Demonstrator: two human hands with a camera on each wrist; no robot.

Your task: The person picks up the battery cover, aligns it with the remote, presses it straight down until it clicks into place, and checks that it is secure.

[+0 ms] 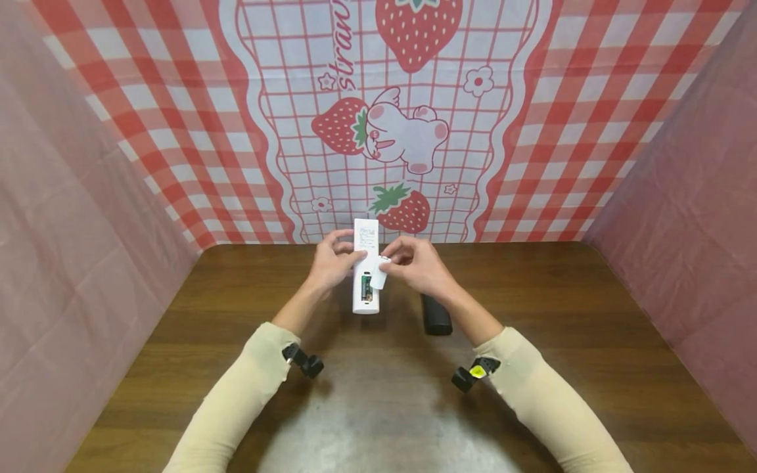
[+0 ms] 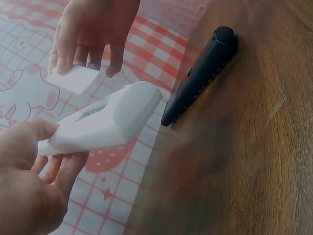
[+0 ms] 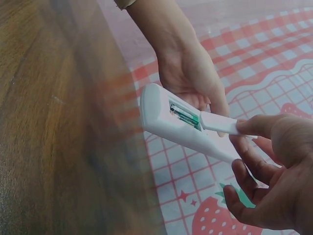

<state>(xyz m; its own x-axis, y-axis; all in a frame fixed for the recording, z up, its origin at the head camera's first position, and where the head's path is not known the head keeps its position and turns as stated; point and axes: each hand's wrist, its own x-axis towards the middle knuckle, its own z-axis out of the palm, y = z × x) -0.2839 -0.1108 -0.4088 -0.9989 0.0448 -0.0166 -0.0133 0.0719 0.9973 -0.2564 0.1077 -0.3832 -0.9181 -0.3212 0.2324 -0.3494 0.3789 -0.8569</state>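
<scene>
My left hand (image 1: 331, 264) grips a white remote control (image 1: 366, 238), its back turned up and small printed lines near the far end. The battery compartment in the near half is uncovered, with green batteries (image 3: 185, 118) lying inside. Between thumb and fingers, my right hand (image 1: 423, 268) pinches the white battery cover (image 1: 380, 274), tilted over the compartment's right side. In the left wrist view the cover (image 2: 76, 79) appears apart from the remote (image 2: 112, 117). The remote's button side is hidden from the head view.
A long black object (image 1: 437, 316), perhaps another remote, lies on the wooden table (image 1: 367, 407) below my right wrist. Behind the table hangs a red-and-white checked cloth (image 1: 568, 131) with strawberries, and pink cloth (image 1: 686, 230) closes both sides.
</scene>
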